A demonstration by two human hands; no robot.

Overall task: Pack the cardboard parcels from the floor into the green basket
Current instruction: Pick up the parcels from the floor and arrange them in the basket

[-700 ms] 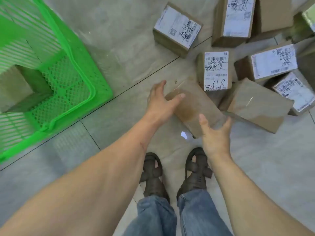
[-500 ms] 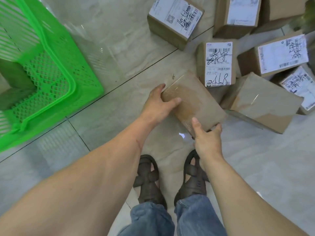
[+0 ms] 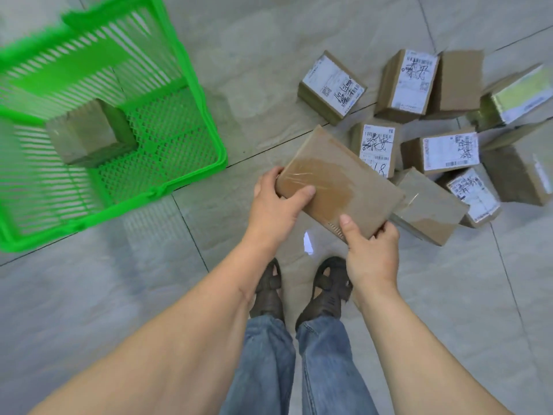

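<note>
Floor (image 3: 299, 31): pale grey tiles.
Green basket (image 3: 209, 121): at upper left, one cardboard parcel (image 3: 86, 136) inside.
Parcel pile (image 3: 449, 151): at upper right, several labels facing up.
Held parcel (image 3: 338, 184): flat, taped, lifted between basket and pile.
Left hand (image 3: 275, 205): gripping its near-left end, thumb on top.
Right hand (image 3: 371, 253): gripping its near corner, thumb on top.
</note>
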